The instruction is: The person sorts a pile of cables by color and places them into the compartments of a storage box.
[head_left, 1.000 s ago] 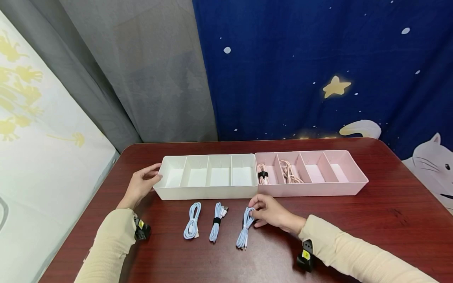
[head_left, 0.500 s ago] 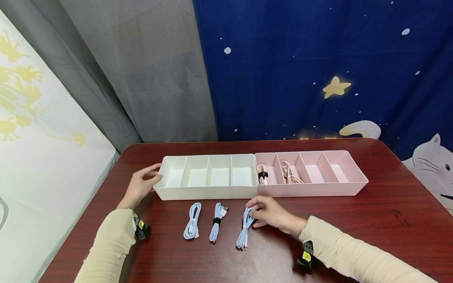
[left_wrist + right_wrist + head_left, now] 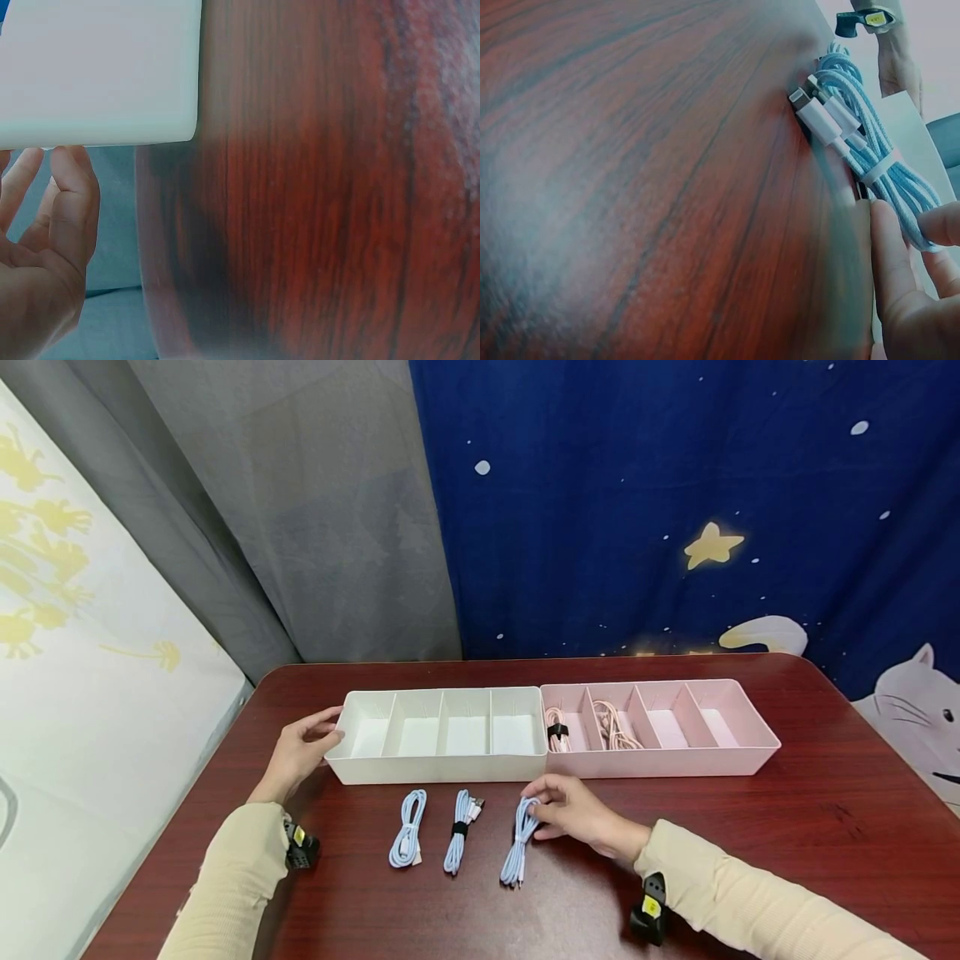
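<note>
Fingers of the right hand (image 3: 573,811) pinch a coiled light-blue braided cable (image 3: 516,858) on the reddish-brown wooden table (image 3: 367,914). The left hand (image 3: 294,758), fingers loosely bent, touches a white plastic four-compartment box (image 3: 438,770).

1. Behind the table (image 3: 420,914), a grey curtain (image 3: 337,527) hangs in folds.
2. Right beside it, there's a deep-blue curtain (image 3: 585,527) with a yellow star (image 3: 711,545), white dots and, off to the right, a pale cat (image 3: 918,710).
3. Over on the left, white cloth (image 3: 97,735) carries yellow floral prints (image 3: 48,556).
</note>
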`<state>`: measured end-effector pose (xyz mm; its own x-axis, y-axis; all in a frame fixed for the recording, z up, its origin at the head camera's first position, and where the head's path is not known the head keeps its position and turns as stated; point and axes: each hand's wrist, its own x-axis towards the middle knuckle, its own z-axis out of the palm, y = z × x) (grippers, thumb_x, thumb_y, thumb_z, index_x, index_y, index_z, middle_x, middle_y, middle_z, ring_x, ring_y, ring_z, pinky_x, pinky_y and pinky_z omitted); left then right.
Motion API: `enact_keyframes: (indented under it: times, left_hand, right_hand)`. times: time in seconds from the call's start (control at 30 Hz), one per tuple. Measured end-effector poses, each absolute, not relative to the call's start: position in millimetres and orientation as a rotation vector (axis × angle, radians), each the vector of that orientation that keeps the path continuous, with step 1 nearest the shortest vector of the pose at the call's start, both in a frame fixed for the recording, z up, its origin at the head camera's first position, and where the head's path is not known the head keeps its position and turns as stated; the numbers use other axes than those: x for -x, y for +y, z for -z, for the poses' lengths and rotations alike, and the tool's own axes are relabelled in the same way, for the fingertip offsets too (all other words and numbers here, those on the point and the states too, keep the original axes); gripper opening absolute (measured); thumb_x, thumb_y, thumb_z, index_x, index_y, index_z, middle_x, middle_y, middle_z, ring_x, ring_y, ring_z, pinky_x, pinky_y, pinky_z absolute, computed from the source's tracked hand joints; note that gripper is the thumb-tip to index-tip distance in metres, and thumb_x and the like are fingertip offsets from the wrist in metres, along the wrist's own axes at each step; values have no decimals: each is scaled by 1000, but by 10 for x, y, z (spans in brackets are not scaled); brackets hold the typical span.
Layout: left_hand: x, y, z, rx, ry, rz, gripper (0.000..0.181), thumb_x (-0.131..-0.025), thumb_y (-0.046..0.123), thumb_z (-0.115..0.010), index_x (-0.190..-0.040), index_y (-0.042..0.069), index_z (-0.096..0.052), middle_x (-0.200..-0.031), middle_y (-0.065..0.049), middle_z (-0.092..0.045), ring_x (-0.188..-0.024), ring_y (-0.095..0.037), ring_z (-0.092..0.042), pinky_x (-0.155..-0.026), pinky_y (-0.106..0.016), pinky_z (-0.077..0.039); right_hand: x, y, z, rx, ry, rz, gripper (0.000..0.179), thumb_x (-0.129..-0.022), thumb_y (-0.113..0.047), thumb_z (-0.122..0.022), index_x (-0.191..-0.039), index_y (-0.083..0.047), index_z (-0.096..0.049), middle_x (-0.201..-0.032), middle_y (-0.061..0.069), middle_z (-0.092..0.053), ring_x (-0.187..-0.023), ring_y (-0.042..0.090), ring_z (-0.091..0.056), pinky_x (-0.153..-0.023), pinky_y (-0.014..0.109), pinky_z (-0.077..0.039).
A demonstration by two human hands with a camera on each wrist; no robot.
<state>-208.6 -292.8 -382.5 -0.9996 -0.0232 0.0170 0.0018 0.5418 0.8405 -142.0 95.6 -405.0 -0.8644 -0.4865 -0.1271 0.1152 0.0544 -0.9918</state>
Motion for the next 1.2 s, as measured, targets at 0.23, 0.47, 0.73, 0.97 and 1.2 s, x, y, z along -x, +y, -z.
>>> enact_keyframes:
  times: [0.23, 0.47, 0.73, 0.97, 1.2]
  left_hand:
    - [2083, -2929, 3822, -17, -2744, 1481, 47, -88, 27, -55, -132, 14, -44, -113, -17, -51, -88, -15, -51, -67, -33, -49]
    - [2085, -2928, 3823, -19, -2743, 1487, 47, -88, 27, -55, -132, 14, -44, -113, -17, -50, -90, -17, -51, -68, -34, -49]
    - [2085, -2934, 3830, -17, -2741, 1489, 47, -88, 26, -55, -132, 14, -44, -113, -17, -50, -89, -16, -51, -67, -32, -49]
    - [2087, -2935, 3825, -19, -2742, 1483, 47, -88, 26, -55, -132, 14, -44, -112, -17, -51, -88, -15, -51, -67, -32, -49]
    - [2087, -2939, 3827, -25, -2748, 1487, 48, -88, 27, -55, -132, 15, -44, -113, -17, -50, -88, -15, -51, -67, -33, -49]
  right_hand:
    - [1426, 961, 4033, 384, 1941, 1859, 25, -84, 6, -50, -106, 17, -46, -82, 10, -54, -72, 16, -58, -68, 36, -51]
    - [1420, 965, 4009, 386, 1943, 1859, 26, -84, 5, -51, -106, 17, -46, -82, 9, -54, -72, 15, -58, -68, 36, -51]
    - [1421, 967, 3978, 397, 1966, 1848, 27, -84, 4, -52, -106, 17, -47, -81, 9, -55, -71, 15, -58, -67, 38, -51]
    - [1427, 968, 3955, 396, 1974, 1849, 26, -83, 6, -52, -105, 18, -47, -79, 7, -55, -68, 15, -58, -65, 40, -51]
    - [1431, 969, 3936, 408, 1979, 1846, 26, -82, 6, -51, -104, 19, -46, -78, 7, -56, -68, 16, -58, -65, 40, -51]
